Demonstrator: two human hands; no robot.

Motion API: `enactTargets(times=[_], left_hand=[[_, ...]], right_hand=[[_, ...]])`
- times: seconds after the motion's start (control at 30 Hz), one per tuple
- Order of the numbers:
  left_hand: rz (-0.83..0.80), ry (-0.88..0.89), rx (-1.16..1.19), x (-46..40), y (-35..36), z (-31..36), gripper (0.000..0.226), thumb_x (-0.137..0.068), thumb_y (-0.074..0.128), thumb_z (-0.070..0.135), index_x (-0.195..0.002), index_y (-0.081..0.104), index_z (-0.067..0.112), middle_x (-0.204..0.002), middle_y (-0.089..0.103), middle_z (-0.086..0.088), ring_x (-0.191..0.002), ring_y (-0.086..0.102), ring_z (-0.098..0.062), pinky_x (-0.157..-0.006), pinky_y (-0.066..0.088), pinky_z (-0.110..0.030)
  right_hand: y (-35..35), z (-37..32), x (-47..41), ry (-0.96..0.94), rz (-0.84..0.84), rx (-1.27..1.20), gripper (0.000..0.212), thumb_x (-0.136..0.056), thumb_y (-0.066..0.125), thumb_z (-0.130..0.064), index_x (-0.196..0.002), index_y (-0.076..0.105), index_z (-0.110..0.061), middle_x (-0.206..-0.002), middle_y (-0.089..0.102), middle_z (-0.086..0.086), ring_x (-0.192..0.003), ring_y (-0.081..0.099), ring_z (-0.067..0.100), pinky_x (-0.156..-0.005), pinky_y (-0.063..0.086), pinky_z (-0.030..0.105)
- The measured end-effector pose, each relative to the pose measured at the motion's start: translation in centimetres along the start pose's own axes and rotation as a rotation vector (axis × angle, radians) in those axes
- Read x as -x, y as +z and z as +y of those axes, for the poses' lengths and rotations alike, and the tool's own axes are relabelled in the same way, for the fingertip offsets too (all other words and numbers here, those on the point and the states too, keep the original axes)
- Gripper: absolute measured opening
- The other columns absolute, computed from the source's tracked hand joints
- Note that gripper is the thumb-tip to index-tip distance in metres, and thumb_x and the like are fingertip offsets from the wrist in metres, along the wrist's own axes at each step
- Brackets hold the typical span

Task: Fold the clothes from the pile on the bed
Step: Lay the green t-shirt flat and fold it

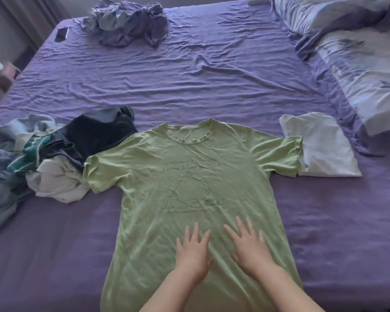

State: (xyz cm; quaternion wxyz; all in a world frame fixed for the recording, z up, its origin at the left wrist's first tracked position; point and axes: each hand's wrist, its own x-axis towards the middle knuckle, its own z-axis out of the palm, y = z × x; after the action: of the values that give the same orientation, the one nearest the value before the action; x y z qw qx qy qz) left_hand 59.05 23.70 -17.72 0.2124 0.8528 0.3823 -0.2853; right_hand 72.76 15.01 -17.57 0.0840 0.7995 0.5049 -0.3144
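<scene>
Head view shows a green T-shirt (196, 188) spread flat, front up, on the purple bed (212, 82), collar toward the top of the frame and both sleeves extended. The left hand (193, 251) and right hand (249, 246) lie side by side on the lower middle of the shirt, fingers straight and spread, palms pressing the fabric; neither grip is closed on anything. The unfolded pile (43, 158) sits at centre left, touching the shirt's left-frame sleeve. A folded white garment (322, 145) lies at centre right, with the other sleeve overlapping its edge. A second crumpled heap (128, 21) rests at the top centre, and a dark phone (62, 34) at the upper left. Judgement: the shirt appears to be at the smoothing stage, with folding not yet begun. Risks noted: creases remain across the chest and hem and would be set into the fold if not flattened; drawing in the sleeves could drag pile items or disturb the folded white garment, given the contact at both sides.
</scene>
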Motion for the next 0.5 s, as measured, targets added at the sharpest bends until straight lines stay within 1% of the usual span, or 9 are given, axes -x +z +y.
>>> enactTargets(times=[0.07,0.17,0.23,0.33,0.4,0.47,0.5], left_hand=[[-0.013,0.000,-0.076,-2.5,-1.3,-1.6,0.080,-0.093,0.046,0.047,-0.148,-0.011,0.034,-0.154,-0.028,-0.004,-0.141,-0.025,-0.032,-0.113,-0.002,-0.057],[0.024,0.034,-0.145,-6.0,-3.0,-4.1,0.087,-0.089,0.038,0.062,-0.142,-0.025,0.035,-0.144,-0.042,-0.003,-0.134,-0.037,-0.031,-0.107,-0.013,-0.063],[0.032,0.054,-0.195,-8.0,-3.6,-5.8,0.088,-0.087,0.032,0.069,-0.135,-0.033,0.036,-0.138,-0.048,-0.005,-0.129,-0.043,-0.032,-0.103,-0.017,-0.067],[-0.031,0.074,-0.243,-9.5,-3.2,-7.5,0.088,-0.084,0.024,0.076,-0.126,-0.044,0.038,-0.133,-0.055,-0.007,-0.122,-0.050,-0.032,-0.099,-0.020,-0.069],[-0.072,0.086,-0.249,-9.8,-2.9,-7.9,0.089,-0.083,0.021,0.077,-0.123,-0.047,0.037,-0.133,-0.055,-0.007,-0.122,-0.051,-0.032,-0.098,-0.019,-0.070],[-0.119,0.092,-0.239,-10.0,-3.0,-8.0,0.089,-0.083,0.022,0.077,-0.124,-0.045,0.036,-0.136,-0.053,-0.008,-0.123,-0.049,-0.033,-0.099,-0.017,-0.070],[-0.147,0.092,-0.232,-10.1,-3.2,-7.9,0.089,-0.083,0.023,0.076,-0.125,-0.044,0.036,-0.136,-0.052,-0.009,-0.123,-0.048,-0.033,-0.099,-0.016,-0.070]], right_hand=[[-0.9,-0.8,-3.1,0.019,-0.045,0.074,0.084,-0.090,0.054,-0.043,-0.147,-0.009,-0.039,-0.155,-0.024,0.005,-0.141,-0.022,0.033,-0.111,0.006,0.060],[-1.3,-0.9,-6.9,0.067,-0.095,0.117,0.094,-0.083,0.055,-0.057,-0.143,-0.017,-0.042,-0.150,-0.034,0.006,-0.138,-0.028,0.035,-0.107,0.005,0.067],[-0.5,-0.5,-8.1,0.097,-0.129,0.125,0.098,-0.081,0.050,-0.065,-0.139,-0.026,-0.043,-0.142,-0.042,0.005,-0.135,-0.034,0.032,-0.104,0.005,0.070],[1.0,0.7,-7.7,0.133,-0.140,0.147,0.103,-0.078,0.043,-0.073,-0.124,-0.043,-0.039,-0.133,-0.051,0.003,-0.125,-0.043,0.026,-0.103,0.002,0.070],[1.3,1.3,-7.3,0.144,-0.156,0.148,0.105,-0.077,0.044,-0.073,-0.120,-0.046,-0.039,-0.133,-0.051,0.001,-0.124,-0.044,0.025,-0.103,0.000,0.070],[1.2,1.4,-7.4,0.142,-0.196,0.129,0.108,-0.076,0.047,-0.072,-0.125,-0.043,-0.037,-0.132,-0.051,0.002,-0.130,-0.040,0.026,-0.103,-0.001,0.070],[1.0,1.2,-7.6,0.142,-0.222,0.118,0.108,-0.076,0.049,-0.071,-0.130,-0.038,-0.037,-0.135,-0.049,0.002,-0.133,-0.037,0.028,-0.102,-0.001,0.071]])
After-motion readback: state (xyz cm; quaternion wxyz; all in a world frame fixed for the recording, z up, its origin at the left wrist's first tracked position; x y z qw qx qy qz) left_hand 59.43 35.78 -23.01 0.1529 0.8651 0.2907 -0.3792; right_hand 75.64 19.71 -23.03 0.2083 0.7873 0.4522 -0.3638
